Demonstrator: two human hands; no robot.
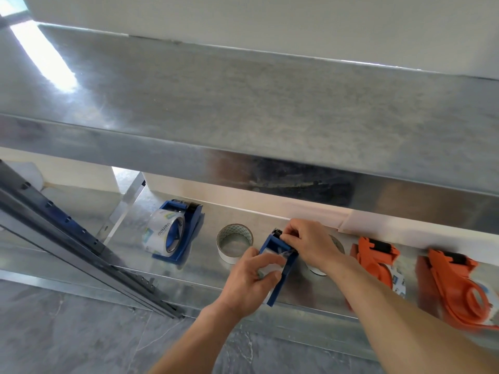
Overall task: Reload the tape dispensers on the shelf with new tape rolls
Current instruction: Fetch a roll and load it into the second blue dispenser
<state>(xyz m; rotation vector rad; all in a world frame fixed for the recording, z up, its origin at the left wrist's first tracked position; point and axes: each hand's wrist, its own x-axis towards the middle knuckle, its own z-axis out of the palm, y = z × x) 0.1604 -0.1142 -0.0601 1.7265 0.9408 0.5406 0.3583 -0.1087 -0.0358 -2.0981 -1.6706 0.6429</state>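
**Lower shelf, front edge: one blue dispenser in hand**

I log a blue dispenser near the front edge of the shelf. My left hand grips the clear tape roll in it. My right hand pinches its cutter end. A loose roll stands beside it, toward the shelf's left end.

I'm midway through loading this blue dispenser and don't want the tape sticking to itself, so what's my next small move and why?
Probably draw the loose clear tape up to the cutter and press it down. The left hand grips the roll in the blue dispenser, the right hand pinches the dispenser by the cutter, and the film between them looks crumpled, not flat.
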